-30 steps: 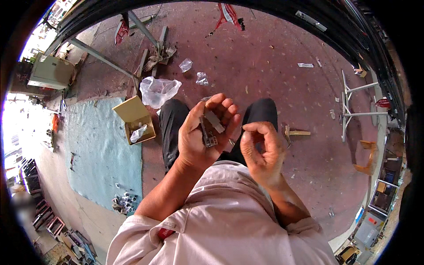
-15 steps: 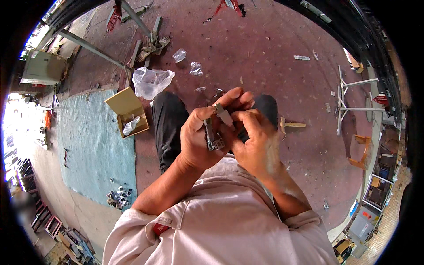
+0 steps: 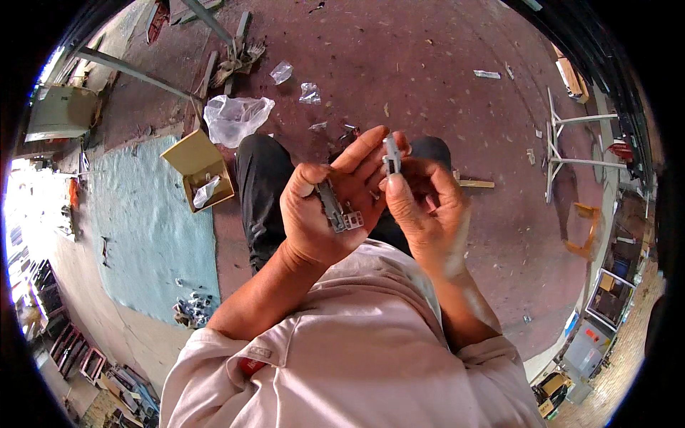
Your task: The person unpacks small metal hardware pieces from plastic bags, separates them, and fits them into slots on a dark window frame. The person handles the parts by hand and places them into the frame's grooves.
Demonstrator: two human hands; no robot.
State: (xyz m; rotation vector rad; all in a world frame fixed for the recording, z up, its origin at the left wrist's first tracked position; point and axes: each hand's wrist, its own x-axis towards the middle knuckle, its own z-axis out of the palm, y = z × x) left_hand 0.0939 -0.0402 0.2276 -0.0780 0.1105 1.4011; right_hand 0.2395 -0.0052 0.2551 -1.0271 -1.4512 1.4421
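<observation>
My left hand [image 3: 308, 227] is turned palm up, its fingers stretched out. Across the palm, under the thumb, lies a dark grey metal fitting [image 3: 330, 202], long and narrow, with a lighter slotted plate [image 3: 349, 222] at its lower end. I cannot tell whether the two are joined. Between thumb and fingers my right hand [image 3: 437, 222] pinches a small grey slotted metal piece [image 3: 392, 153], held upright just beside the left fingertips. Both hands are above my lap, between my dark-trousered knees.
On the left, an open cardboard box [image 3: 216, 194] holding a plastic bag stands at the edge of a pale blue mat [image 3: 153, 235]. A pile of small metal parts [image 3: 193, 309] lies at the mat's near edge. Clear plastic bags [image 3: 237, 118] and a hammer-like wooden handle [image 3: 477, 183] rest on the red floor.
My right hand has drawn the small metal piece away from the left palm and turned it upright. The left palm has opened out more, with the longer fitting still on it.
</observation>
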